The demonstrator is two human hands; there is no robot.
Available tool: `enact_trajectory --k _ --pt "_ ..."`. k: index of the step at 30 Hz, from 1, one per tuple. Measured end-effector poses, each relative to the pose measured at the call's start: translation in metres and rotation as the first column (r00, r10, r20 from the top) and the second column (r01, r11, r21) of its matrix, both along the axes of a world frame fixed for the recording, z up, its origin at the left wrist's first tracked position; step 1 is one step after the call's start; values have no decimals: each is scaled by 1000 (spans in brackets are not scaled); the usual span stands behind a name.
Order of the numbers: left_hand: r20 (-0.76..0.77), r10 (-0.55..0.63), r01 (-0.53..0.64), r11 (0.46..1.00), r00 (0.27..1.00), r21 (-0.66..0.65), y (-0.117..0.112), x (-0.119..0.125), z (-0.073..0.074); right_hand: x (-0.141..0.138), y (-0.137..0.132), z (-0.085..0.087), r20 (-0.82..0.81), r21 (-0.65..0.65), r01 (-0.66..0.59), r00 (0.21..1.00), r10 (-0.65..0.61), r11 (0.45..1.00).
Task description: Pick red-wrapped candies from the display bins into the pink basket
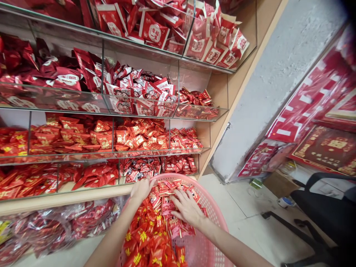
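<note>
- Squarely above a pink perforated plastic basket [207,202], both bare forearms reach in from the bottom of the view, and the basket sits low, near the foot of the shelving.
- Left hand [141,189]: at the far rim of the basket, its fingers bunched together and dipping toward the packets; its grip looks partly closed, but I cannot tell whether it is clamped on anything.
- Right hand [187,207]: its grip is open, fingers spread apart and lying flat on the pile, with nothing visibly pinched.
- Inside the basket, a heap of glossy red-and-gold foil packets [155,237] fills the near part, with slimmer red-and-white packets [167,194] lying on top beneath the hands.
- Handling looks sound: spread fingers cover many slippery packets at once without crushing them, and keeping the hands inside the rim should stop strays from sliding over the edge.
- Behind the basket stand tiered glass display shelves [111,154], divided into bins of red sachets, above a pale wooden ledge [63,200].
- Below that ledge, clear plastic bags of red packets [69,226] are heaped against the unit.
- To the right are a grey concrete pillar [264,100], red-and-gold wall hangings [325,152], a black office chair [319,207] and a pale tiled floor [244,218].
</note>
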State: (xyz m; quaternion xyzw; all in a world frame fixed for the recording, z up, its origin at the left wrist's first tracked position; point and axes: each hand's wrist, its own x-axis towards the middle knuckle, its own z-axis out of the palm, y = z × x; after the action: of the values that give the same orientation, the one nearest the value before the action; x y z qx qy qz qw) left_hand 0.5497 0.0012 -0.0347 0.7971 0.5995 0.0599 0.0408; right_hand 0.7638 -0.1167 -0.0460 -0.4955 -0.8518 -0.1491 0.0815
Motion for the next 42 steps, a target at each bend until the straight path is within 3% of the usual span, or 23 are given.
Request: enact_trajectory --k 4,6,12,15,19,23,26,29,31,37,42 --pt "16 -4 4 1000 1000 8 1 -1 -1 -1 5 -9 20 26 26 999 -27 999" --pt "24 -2 2 1000 1000 -4 1 -1 -1 2 6 -4 6 -2 39 999 -39 999" --pt "25 8 -8 1000 1000 -10 1 -2 -1 32 -2 51 -144 14 120 983 -117 993" --pt "34 7 -7 1000 999 2 1 -2 -2 54 -12 63 -122 -14 211 970 -211 977" --pt "35 4 -4 1000 999 -8 1 -2 -1 67 -30 41 106 -98 351 934 -341 931" --pt "32 8 -7 1000 999 -24 0 -1 2 54 -46 18 170 -175 408 909 -381 896" --pt "29 4 -4 1000 1000 -26 0 -1 2 38 -56 14 236 -325 390 916 -325 862" --pt "28 10 -10 1000 1000 -17 0 -2 1 26 -63 11 357 -507 377 910 -209 775" --pt "26 10 -10 1000 1000 -9 0 -2 1 25 -63 6 426 -530 393 890 -165 751" --pt "8 -2 2 1000 1000 19 0 -1 2 37 -46 1 353 -390 361 908 -225 847" --pt "11 0 0 1000 1000 6 -1 -1 2 41 -44 -1 318 -374 325 925 -209 868"
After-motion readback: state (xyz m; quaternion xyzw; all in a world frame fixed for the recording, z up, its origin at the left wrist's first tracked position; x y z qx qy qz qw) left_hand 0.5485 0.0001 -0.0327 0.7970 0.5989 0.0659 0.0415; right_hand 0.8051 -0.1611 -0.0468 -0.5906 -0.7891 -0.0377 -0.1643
